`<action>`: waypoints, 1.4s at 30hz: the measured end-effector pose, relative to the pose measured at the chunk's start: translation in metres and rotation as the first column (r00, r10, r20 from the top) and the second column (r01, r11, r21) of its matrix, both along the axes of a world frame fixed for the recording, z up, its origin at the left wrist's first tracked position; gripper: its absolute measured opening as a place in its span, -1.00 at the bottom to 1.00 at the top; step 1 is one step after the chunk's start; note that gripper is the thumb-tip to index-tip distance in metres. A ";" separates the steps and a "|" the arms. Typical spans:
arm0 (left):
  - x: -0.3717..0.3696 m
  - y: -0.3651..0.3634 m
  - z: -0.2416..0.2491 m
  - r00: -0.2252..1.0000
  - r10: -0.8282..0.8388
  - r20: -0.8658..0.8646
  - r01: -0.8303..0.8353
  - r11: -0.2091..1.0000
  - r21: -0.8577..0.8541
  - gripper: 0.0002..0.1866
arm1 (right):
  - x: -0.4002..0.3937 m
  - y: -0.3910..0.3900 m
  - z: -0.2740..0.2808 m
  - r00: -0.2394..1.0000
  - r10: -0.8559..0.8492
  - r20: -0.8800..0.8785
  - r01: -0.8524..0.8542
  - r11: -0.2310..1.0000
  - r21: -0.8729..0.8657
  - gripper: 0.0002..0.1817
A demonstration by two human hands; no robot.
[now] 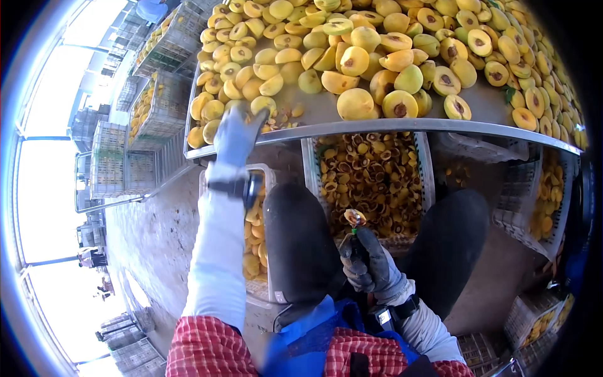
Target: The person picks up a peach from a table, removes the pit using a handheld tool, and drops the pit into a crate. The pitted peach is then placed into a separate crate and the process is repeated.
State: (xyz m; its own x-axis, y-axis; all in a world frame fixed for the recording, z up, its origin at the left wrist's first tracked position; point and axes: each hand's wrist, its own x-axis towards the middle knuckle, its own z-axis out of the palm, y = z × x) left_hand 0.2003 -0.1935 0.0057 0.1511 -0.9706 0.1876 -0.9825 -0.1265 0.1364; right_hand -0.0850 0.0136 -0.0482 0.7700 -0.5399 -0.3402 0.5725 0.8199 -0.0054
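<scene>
My left hand [235, 139], in a pale, blurred glove, reaches to the near left edge of the metal table [402, 127]. Its fingers are apart beside halved yellow peaches [264, 105] and small peach scraps [286, 116], and I see nothing held in it. Over my lap, my right hand [370, 264] wears a grey glove and is closed around a pitting tool [355, 231] with a green collar and metal tip. A brownish-orange piece of peach [355, 217] sits at that tip. The tool's handle is mostly hidden by my fingers.
Between my knees stands a crate [426, 169] of pit-side peach scraps. Another crate [270, 179] with peach pieces is by my left leg. More crates stand at right [502, 217] and are stacked at left [108, 160]. A person in blue [151, 10] is at upper left.
</scene>
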 end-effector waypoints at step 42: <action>-0.179 0.187 -0.007 0.507 -0.203 -0.837 -0.008 0.971 -0.240 -0.61 | 0.007 0.008 0.029 0.297 -0.757 -0.582 -0.263 0.522 -0.812 -0.76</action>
